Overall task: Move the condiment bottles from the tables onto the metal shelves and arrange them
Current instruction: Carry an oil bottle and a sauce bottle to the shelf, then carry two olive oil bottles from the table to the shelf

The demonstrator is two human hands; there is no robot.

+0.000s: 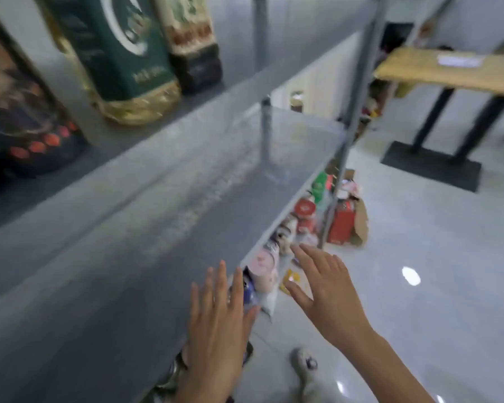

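A big green bottle (114, 59) of yellow oil stands on the grey metal shelf (192, 109), blurry, its top cut off. The left hand (216, 324) and right hand (329, 298) are flat, fingers wide, holding nothing.

Far above the left hand (216, 330), a tall green-labelled golden bottle (117, 53) is cropped at the top, print unreadable; just right of that hand, blurred pink jars (264, 263) sit half hidden.

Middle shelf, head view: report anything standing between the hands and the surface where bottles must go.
Nothing visible does. The middle shelf is bare ahead of the left hand and right hand, both empty with straight fingers. Bottles stand on the shelf above, far left; jars sit beneath it.
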